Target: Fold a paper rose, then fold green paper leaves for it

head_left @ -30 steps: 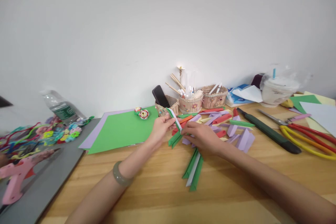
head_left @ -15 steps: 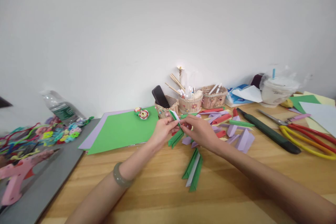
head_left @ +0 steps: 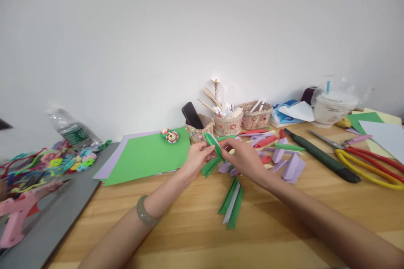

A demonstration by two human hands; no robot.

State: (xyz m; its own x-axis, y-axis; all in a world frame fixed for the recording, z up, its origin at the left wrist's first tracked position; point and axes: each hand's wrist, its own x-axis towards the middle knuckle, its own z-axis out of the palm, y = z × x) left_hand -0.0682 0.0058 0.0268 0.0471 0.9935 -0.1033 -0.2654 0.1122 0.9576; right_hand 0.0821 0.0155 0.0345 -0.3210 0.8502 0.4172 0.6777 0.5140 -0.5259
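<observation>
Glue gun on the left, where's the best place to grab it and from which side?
Probably best by the handle of the glue gun, coming from the near left: the handle slants down toward the wearer, while the nozzle points right and away.

Looks like a craft corner; cannot tell whether at home or in a studio. Consists of a wooden table (head_left: pixel 176 227) set against a pale wall (head_left: pixel 158 29). Points to handwork with folded paper strips (head_left: pixel 293 167), a green sheet (head_left: pixel 148 155), scissors (head_left: pixel 339 146), a dark green cutter (head_left: pixel 325 157) and a pink glue gun (head_left: pixel 19 209). Has sticks (head_left: pixel 213 97) and pens (head_left: pixel 256 106) in small decorated baskets (head_left: pixel 229 126), with colourful flowers (head_left: pixel 86 160) lying on a grey board (head_left: pixel 53 222). Feels lived-in, with a cup (head_left: pixel 333 109), a bottle (head_left: pixel 71 129) and a phone (head_left: pixel 192 115).
</observation>
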